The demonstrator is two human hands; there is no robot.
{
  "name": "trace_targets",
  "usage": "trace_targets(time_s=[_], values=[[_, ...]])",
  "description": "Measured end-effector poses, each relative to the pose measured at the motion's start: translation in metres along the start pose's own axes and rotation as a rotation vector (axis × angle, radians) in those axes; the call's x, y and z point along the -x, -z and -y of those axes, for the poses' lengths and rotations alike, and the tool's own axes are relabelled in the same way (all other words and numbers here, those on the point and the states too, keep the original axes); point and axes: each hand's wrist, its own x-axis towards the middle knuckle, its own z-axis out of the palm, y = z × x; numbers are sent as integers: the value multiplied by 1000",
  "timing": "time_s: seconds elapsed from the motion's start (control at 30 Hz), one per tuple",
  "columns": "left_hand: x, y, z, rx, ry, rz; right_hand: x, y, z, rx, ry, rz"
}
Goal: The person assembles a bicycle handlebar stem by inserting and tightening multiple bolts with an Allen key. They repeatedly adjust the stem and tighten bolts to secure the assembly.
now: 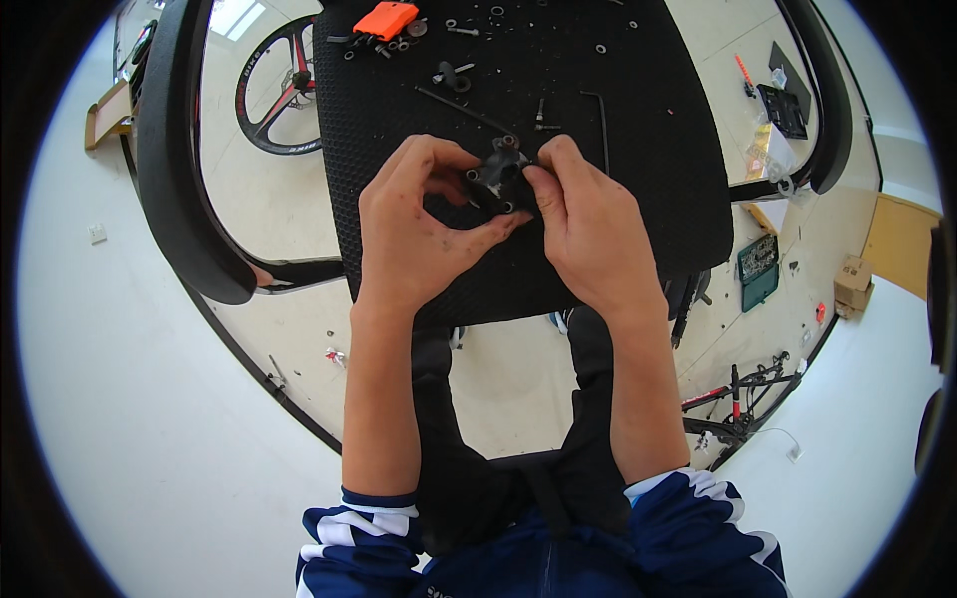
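Observation:
A compact black bicycle stem (495,179) with silver bolts at its corners is held just above the black textured seat. On its left side, my left hand (414,224) curves around it, with the fingers at the far edge and the thumb at the near edge. My right hand (588,224) is closed against the stem's right side, thumb and bent index finger pressed together there. Whether a small part sits between those right fingertips is hidden. Just beyond the stem lies a thin dark rod (454,106), and an L-shaped hex key (603,125) lies beyond my right hand.
The black seat (658,199) has armrests (189,169) on both sides. Bolts (540,112), washers and an orange part (386,20) lie toward its far end. On the floor are a wheel (289,85), a green case (759,271) and a bike frame (738,404).

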Motion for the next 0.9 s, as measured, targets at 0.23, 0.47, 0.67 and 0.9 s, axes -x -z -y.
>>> trace_targets(time_s=[0.23,0.47,0.67,0.9], values=[[-4,-10,3,-52,106,164,-6,-5,-8,-12,22,-66],[-10,-3,-1,134,111,105,-16,8,-22,-443,-153,-5],[-9,4,3,371,297,182,-14,10,-14,-672,-161,10],[-10,6,3,436,353,251,-15,5,-16,-789,-100,-10]])
